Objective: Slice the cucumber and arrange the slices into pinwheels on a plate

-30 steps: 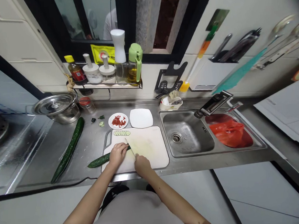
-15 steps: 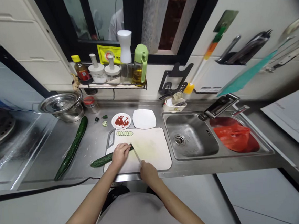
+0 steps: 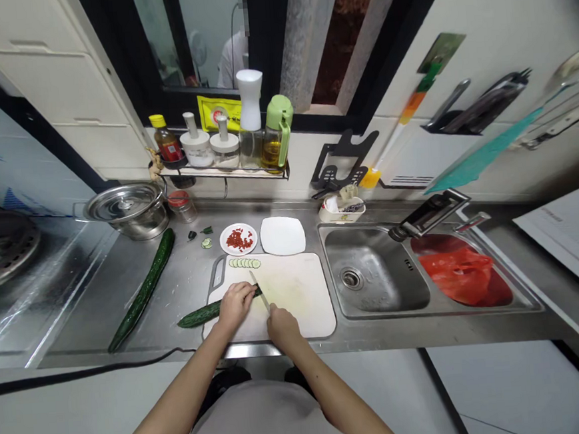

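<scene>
My left hand (image 3: 237, 302) is closed over a dark green cucumber (image 3: 197, 316), pressing it to the white cutting board (image 3: 302, 279); the cucumber's left end sticks out past the board. In my right hand (image 3: 283, 326) is the handle of a knife (image 3: 259, 290). The blade points up and left, right at the cucumber's cut end beside my left fingertips. A row of cucumber slices (image 3: 244, 263) lies along the board's upper left. Behind the board are a plate of chopped red pieces (image 3: 238, 239) and a white square plate (image 3: 282, 235).
A whole cucumber (image 3: 142, 290) lies on the counter at left, near a lidded steel pot (image 3: 127, 211). Small cucumber scraps (image 3: 206, 243) sit behind the board. To the right is a double sink (image 3: 376, 270) holding a red plastic bag (image 3: 457, 274). A condiment rack (image 3: 226, 172) hangs above.
The knife blade has shifted a little, with its tip now showing farther up beyond the cucumber. My left hand keeps its hold. The whole view has tilted slightly.
</scene>
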Demonstrator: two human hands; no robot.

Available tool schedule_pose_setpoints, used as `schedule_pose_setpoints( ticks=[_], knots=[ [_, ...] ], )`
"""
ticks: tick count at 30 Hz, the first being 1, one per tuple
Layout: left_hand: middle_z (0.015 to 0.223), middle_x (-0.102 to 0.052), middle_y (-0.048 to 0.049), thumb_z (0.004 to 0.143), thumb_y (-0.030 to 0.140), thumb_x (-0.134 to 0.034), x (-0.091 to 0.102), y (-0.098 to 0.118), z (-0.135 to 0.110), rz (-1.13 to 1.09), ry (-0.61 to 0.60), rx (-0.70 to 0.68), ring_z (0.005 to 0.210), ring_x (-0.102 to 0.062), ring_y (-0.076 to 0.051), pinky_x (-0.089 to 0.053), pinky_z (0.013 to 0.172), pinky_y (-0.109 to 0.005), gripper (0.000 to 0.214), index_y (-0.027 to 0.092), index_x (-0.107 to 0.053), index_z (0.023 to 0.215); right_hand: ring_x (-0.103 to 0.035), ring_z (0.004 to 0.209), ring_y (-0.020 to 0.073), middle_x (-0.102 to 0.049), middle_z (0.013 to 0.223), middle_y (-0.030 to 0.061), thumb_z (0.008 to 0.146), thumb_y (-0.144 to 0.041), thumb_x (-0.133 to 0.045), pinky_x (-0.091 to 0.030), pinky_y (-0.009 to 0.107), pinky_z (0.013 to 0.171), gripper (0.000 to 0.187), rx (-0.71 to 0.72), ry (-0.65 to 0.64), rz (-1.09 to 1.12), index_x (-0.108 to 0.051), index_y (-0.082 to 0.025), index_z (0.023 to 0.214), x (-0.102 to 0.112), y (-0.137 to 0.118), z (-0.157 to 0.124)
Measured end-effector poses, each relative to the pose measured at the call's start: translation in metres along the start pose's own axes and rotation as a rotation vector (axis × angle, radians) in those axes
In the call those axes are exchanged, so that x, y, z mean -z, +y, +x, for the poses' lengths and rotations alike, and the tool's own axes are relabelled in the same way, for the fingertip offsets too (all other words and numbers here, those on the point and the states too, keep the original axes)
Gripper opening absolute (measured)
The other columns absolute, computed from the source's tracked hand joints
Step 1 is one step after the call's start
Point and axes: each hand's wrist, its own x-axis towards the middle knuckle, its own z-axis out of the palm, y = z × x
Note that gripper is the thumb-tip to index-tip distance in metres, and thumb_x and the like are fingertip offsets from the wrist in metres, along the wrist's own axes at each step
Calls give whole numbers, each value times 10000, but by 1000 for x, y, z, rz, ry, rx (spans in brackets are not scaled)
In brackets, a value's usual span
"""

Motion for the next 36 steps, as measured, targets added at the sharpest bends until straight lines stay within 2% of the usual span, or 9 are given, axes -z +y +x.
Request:
schedule_pose_setpoints(
  ticks=[14,24,31,36],
  knots=[
    [992,-674,-49,907,248,-451,3,6,0,4,-13,6,946,-576,-193,-472,846,-342,252,236,-693,977,-640,964,237,-672,972,148,855,-88,-378,-446,302,735,299,29,10,6,-547,-126,1099,14,2,-8],
    [980,-677,-50,893,237,-455,5,12,1,41,-17,30,944,-589,-200,-456,836,-352,235,232,-686,940,-652,914,240,-686,959,136,854,-112,-392,-415,285,687,273,15,11,13,-572,-145,1057,1,24,-26],
    [1015,-683,-48,879,251,-477,7,15,-3,89,5,54,952,-598,-215,-426,849,-371,268,255,-624,1103,-651,898,225,-704,929,103,934,-314,-372,-390,269,698,289,34,120,60,-571,-172,1089,2,38,-34],
    [1029,-674,-46,883,266,-472,7,17,-8,88,6,58,967,-593,-219,-422,852,-372,263,259,-618,1101,-646,944,224,-706,975,97,925,-415,-396,-390,274,744,388,19,196,107,-536,-194,1212,9,41,-35]
  ],
)
